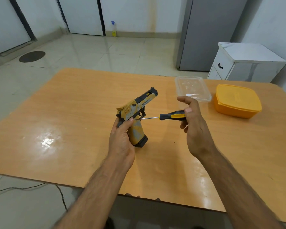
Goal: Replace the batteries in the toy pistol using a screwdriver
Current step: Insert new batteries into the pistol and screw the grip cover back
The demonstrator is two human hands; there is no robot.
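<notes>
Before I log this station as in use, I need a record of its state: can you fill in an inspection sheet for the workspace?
Surface: orange wooden table, glossy, with chipped spots at the near edge.
Job's things: toy pistol held above the table; screwdriver tip at the pistol's side above the grip. No batteries seen.
Clutter: clear plastic container and lidded orange container at the far right.
Grippers: left hand grips the pistol's grip; right hand holds the screwdriver handle.
Cables: a dark cable on the floor, near left.
Surroundings: tiled floor, white cabinet, grey refrigerator, spray bottle by the wall.
</notes>
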